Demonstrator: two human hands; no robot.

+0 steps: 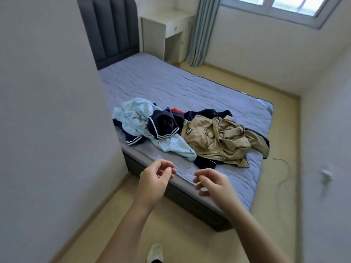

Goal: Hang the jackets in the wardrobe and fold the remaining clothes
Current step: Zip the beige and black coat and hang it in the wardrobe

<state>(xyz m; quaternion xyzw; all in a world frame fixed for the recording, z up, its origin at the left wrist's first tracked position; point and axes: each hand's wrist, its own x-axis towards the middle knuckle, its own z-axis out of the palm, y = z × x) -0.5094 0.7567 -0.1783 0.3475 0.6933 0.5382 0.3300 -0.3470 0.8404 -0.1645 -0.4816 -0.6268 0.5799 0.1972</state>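
A heap of clothes lies at the foot of the bed (171, 82). On its right is a crumpled khaki jacket (218, 139). On its left sits a light blue garment (136, 118), with a navy garment with white stripes (163, 126) on top of it. A scrap of red cloth (176, 110) shows behind them. My left hand (153, 179) and my right hand (212, 184) hover over the bed's near edge, short of the heap. Both have loosely curled fingers and hold nothing.
A white wall or panel (47, 130) fills the left side. A dark padded headboard (110, 29), a white desk (167, 33) and a grey-blue curtain (201, 31) stand at the far end. A thin cable (286, 168) lies on the floor, right of the bed.
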